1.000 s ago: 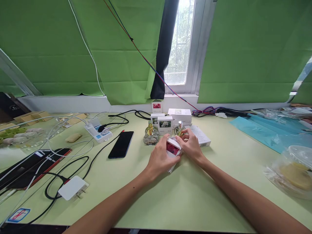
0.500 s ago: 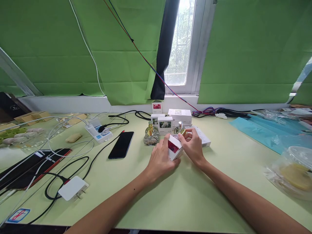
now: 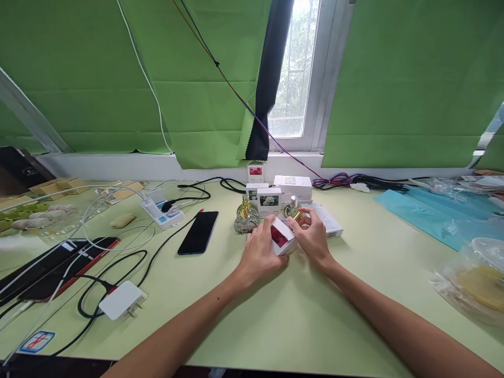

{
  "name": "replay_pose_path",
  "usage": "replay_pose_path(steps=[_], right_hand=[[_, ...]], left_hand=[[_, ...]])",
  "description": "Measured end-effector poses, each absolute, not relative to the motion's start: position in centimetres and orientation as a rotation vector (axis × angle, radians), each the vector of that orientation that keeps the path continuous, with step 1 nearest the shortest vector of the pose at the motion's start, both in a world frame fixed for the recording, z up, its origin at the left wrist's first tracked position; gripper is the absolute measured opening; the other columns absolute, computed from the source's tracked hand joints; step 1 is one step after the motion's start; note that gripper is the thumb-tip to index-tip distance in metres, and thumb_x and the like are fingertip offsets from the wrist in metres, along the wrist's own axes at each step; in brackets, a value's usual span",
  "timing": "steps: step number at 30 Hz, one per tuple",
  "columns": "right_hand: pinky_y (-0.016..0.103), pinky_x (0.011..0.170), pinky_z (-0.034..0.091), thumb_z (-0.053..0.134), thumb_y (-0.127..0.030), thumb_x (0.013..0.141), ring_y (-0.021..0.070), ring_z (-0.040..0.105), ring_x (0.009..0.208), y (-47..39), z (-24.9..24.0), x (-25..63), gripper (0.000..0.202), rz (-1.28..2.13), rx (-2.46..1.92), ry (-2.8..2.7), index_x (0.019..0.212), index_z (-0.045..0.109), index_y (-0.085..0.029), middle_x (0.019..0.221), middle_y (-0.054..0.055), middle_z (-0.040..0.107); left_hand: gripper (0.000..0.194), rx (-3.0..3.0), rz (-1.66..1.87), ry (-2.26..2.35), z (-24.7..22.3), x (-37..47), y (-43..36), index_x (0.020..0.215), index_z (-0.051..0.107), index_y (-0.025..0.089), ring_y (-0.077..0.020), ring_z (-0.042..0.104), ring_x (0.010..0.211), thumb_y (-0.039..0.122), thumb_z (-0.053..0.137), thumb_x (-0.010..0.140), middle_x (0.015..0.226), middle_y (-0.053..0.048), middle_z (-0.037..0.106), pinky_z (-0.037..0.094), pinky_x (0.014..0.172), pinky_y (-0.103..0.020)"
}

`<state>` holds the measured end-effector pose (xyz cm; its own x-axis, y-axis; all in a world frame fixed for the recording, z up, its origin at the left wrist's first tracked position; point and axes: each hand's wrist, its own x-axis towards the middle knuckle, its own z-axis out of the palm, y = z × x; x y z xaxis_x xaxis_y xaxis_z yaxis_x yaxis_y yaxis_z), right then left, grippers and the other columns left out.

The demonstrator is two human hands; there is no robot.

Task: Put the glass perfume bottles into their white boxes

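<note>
My left hand (image 3: 258,252) is wrapped round a small white box (image 3: 284,247) with a red flower picture, held tilted above the table. At the box's upper end, the fingers of my right hand (image 3: 314,239) pinch a perfume bottle by its gold cap (image 3: 296,216). Fingers and box hide most of that bottle's body, and I cannot tell how much of it is inside the box. Just behind, a silver-capped glass bottle (image 3: 292,206) stands upright. Gold-capped perfume bottles (image 3: 246,220) stand left of my hands, beside a white box with a white flower picture (image 3: 270,202).
More white boxes (image 3: 293,185) are stacked behind, and a flat white box (image 3: 328,223) lies to the right. Leftward are a black phone (image 3: 198,232), a power strip (image 3: 159,212), a charger (image 3: 123,300) and cables. Blue sheeting (image 3: 417,212) and a bagged tub (image 3: 478,275) lie right.
The view has shifted slightly, so things appear a little further right. Both hands keep their holds on the box and the gold-capped bottle, with barely any other movement.
</note>
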<state>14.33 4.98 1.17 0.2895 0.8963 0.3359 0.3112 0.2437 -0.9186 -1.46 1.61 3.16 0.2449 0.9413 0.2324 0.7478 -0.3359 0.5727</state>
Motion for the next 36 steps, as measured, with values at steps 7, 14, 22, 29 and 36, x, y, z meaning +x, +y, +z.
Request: replay_pose_path(steps=[7, 14, 22, 29, 36], right_hand=[[0.037, 0.071, 0.054, 0.068, -0.048, 0.078, 0.0266, 0.071, 0.073, 5.2, 1.09, 14.46, 0.043, 0.643, -1.321, -1.237, 0.108, 0.07, -0.017, 0.07, 0.004, 0.071], [0.034, 0.065, 0.05, 0.067, -0.046, 0.076, 0.0244, 0.068, 0.066, 5.29, 1.08, 14.53, 0.037, 0.637, -1.359, -1.198, 0.101, 0.069, -0.018, 0.066, 0.002, 0.07], [0.033, 0.061, 0.05, 0.061, -0.048, 0.081, 0.0236, 0.067, 0.064, 5.58, 0.54, 14.62, 0.032, 0.683, -1.335, -1.169, 0.097, 0.065, -0.02, 0.07, 0.004, 0.073], [0.033, 0.059, 0.05, 0.055, -0.052, 0.086, 0.023, 0.066, 0.062, 5.77, 0.37, 14.7, 0.03, 0.687, -1.329, -1.171, 0.088, 0.061, -0.022, 0.072, 0.005, 0.072], [0.033, 0.063, 0.05, 0.053, -0.05, 0.088, 0.0239, 0.066, 0.068, 5.88, 0.2, 14.78, 0.029, 0.651, -1.338, -1.168, 0.08, 0.058, -0.023, 0.074, 0.006, 0.071]], left_hand=[[0.072, 2.164, 0.813, 1.582, 2.92, -1.16, 1.72, 0.132, 0.04, 0.026, -0.0318, 0.061, 0.107, 0.03, 0.074, 0.068, 0.116, -0.008, 0.064, 0.045, 0.092, -0.044], [0.074, 2.173, 0.831, 1.579, 2.58, -1.12, 1.92, 0.133, 0.041, 0.027, -0.0316, 0.063, 0.106, 0.032, 0.076, 0.068, 0.117, -0.008, 0.066, 0.046, 0.09, -0.044], [0.073, 2.176, 0.817, 1.585, 2.71, -1.15, 1.79, 0.133, 0.042, 0.026, -0.032, 0.062, 0.105, 0.032, 0.076, 0.068, 0.115, -0.008, 0.065, 0.046, 0.091, -0.045], [0.075, 2.175, 0.821, 1.583, 2.68, -1.16, 1.8, 0.133, 0.041, 0.027, -0.032, 0.061, 0.105, 0.031, 0.076, 0.067, 0.115, -0.008, 0.065, 0.046, 0.092, -0.045], [0.075, 2.18, 0.813, 1.592, 2.78, -1.06, 1.77, 0.134, 0.041, 0.027, -0.0319, 0.061, 0.106, 0.03, 0.076, 0.067, 0.116, -0.008, 0.065, 0.046, 0.091, -0.045]])
